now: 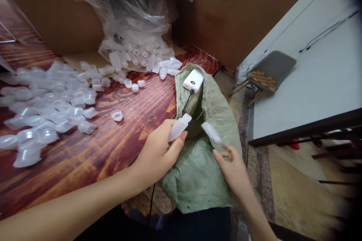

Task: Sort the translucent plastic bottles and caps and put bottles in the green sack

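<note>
My left hand [160, 152] is closed around a small translucent plastic bottle [180, 127], its uncapped neck pointing up and right. To the right, my right hand [232, 167] has its thumb and fingers apart. A second bottle [211, 132], smeared by motion, is in the air just beyond those fingertips and looks free of them. Both hands are over a green woven sack [195, 173] whose mouth gapes at the table edge. Inside the sack's mouth is mostly shadow, so its contents are hidden.
Many clear caps [56, 105] are heaped on the wooden table [135, 120], with one loose cap [117, 115] nearer. Bottles [141, 54] spill from a plastic bag in a cardboard box [226, 11]. A white power bank [194, 80] with a cable rests on the sack's rim. A chair [271, 71] stands right.
</note>
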A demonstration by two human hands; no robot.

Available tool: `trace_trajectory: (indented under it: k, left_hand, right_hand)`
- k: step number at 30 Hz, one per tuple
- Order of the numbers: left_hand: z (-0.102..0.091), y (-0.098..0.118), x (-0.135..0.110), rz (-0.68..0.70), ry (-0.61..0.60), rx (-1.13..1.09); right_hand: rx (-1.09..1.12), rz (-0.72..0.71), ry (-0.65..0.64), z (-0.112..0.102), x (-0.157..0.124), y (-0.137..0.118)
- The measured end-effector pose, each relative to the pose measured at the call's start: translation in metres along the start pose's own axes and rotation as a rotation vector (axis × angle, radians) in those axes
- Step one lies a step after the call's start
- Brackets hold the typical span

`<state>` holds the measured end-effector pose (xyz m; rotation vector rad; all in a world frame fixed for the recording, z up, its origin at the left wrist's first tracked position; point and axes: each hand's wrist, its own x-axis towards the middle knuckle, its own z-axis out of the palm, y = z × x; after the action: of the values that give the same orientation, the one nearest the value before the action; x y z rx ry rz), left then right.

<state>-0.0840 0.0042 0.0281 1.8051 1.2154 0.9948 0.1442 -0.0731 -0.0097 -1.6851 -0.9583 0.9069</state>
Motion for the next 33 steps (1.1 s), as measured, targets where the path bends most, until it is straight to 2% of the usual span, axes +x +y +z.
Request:
trace_trajectory:
  k: [3,5,8,11,14,17,20,26,33]
  left_hand:
    - [0.002,-0.002,-0.001,-0.032,-0.048,-0.031]
    - [0.004,-0.003,-0.002,-0.042,-0.084,-0.044]
    - [0.004,-0.004,-0.002,-0.033,-0.193,0.009]
    - [0.004,-0.006,-0.002,0.071,-0.314,0.153]
    - [0.006,-0.008,-0.003,0.159,-0.386,0.263]
    - [0.007,-0.009,-0.004,0.187,-0.449,0.304]
    - [0.008,-0.008,-0.005,0.213,-0.495,0.322]
    - [0.007,-0.007,-0.005,0.265,-0.57,0.341]
    - [0.006,-0.006,-0.007,0.218,-0.607,0.202]
  right_hand:
    - [0.211,0.244,-0.065,0.017,-0.003,0.014]
    - [0.356,0.355,-0.114,0.026,-0.012,0.02]
    - [0.526,0.452,-0.169,0.037,-0.024,0.021]
    - [0.615,0.491,-0.164,0.044,-0.028,0.015]
    - [0.651,0.474,-0.085,0.046,-0.024,0.006]
    - [0.673,0.406,0.014,0.044,-0.018,-0.003]
    - [0.66,0.359,0.055,0.04,-0.014,-0.011]
    - [0.631,0.25,0.05,0.042,-0.017,-0.017]
    - [0.565,0.121,0.037,0.045,-0.037,-0.008]
